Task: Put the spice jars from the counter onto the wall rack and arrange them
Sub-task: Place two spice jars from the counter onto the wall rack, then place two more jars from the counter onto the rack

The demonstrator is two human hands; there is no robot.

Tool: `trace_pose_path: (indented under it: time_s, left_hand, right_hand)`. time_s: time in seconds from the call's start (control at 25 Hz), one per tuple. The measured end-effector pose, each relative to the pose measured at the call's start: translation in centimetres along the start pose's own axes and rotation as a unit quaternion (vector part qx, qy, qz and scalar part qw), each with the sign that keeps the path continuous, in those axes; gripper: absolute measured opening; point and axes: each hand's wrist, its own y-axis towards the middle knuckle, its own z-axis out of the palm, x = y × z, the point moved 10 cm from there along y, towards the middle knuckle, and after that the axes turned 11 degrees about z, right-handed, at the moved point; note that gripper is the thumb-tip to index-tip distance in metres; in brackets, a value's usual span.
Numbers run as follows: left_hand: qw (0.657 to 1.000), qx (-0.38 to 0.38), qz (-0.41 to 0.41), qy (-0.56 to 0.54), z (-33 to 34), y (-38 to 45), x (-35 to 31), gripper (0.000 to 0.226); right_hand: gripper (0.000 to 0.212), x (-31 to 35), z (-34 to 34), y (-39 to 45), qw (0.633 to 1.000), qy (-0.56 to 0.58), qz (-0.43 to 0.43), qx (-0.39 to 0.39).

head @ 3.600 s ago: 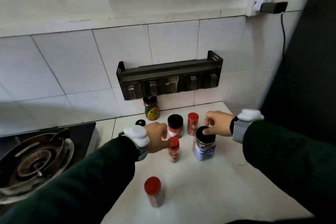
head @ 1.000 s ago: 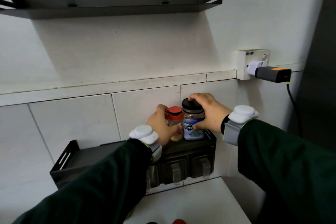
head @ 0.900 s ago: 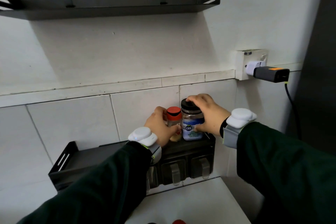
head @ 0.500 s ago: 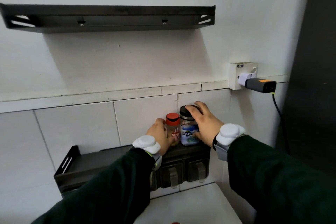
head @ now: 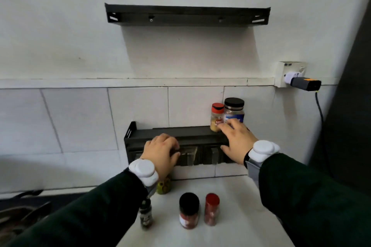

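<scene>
Two jars stand side by side at the right end of the black wall rack (head: 160, 134): a small red-capped jar (head: 217, 116) and a bigger black-lidded jar (head: 234, 110). My right hand (head: 236, 140) hovers just in front of and below them, fingers spread, holding nothing. My left hand (head: 162, 151) is loosely curled in front of the rack's lower row, empty. On the white counter (head: 230, 222) stand a black-lidded red jar (head: 189, 210), a red-capped jar (head: 211, 209), a thin dark jar (head: 146, 215) and a green jar (head: 164, 185) partly hidden behind my left wrist.
A second black shelf (head: 186, 16) hangs higher on the wall. A wall socket with a plugged-in adapter (head: 301, 83) and its cable sit at the right. A gas stove (head: 18, 214) lies at the lower left. A dark surface borders the right edge.
Both hands have let go of the two jars on the rack and drawn back and down. The view has tilted down, so the counter jars show again.
</scene>
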Motion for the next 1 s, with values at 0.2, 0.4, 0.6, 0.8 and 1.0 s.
trace_pose_path:
  time_s: [0.2,0.4,0.6,0.8,1.0]
  left_hand:
    - [0.994,0.068,-0.082,-0.026,3.0,-8.3,5.4,0.01]
    - [0.977,0.114,-0.176,-0.031,6.7,-14.2,10.6,0.028]
    - [0.962,0.129,-0.229,-0.081,9.8,-16.0,12.1,0.06]
    - [0.951,0.15,-0.237,-0.127,13.4,-15.5,12.8,0.067]
    - [0.945,0.165,-0.223,-0.174,16.2,-15.1,13.6,0.064]
  right_hand:
    - [0.037,4.4,6.1,-4.3,0.992,0.01,-0.024,0.127]
    - [0.037,8.0,11.9,-7.5,0.979,-0.014,-0.052,0.199]
    - [0.053,11.1,16.6,-7.9,0.971,-0.025,-0.067,0.23]
    - [0.08,12.4,21.1,-5.4,0.966,-0.021,-0.016,0.257]
    - [0.087,14.6,23.8,-1.9,0.975,0.013,-0.005,0.22]
